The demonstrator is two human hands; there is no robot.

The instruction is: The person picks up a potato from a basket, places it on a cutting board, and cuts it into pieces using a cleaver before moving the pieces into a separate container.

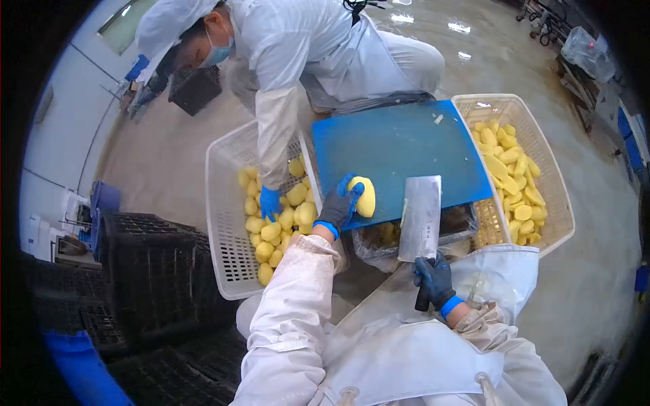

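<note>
My left hand (340,205), in a dark glove with a blue band, is closed around a peeled potato (365,197) over the left part of a blue cutting board (413,145). In my right hand (435,279), also gloved, is the black handle of a cleaver (420,218). Its broad blade points away from me and overlaps the board's near edge. At the left, a white basket (218,196) holds whole peeled potatoes (271,232). The white basket on the right (556,183) contains cut potato pieces (518,179). Small pale scraps (438,119) lie on the board.
Across the board, a co-worker (291,47) in white reaches a blue-gloved hand (270,203) into the left basket. Beneath the board is a plastic-lined container (379,237). Black crates (149,271) are stacked at lower left. The floor (487,47) looks wet.
</note>
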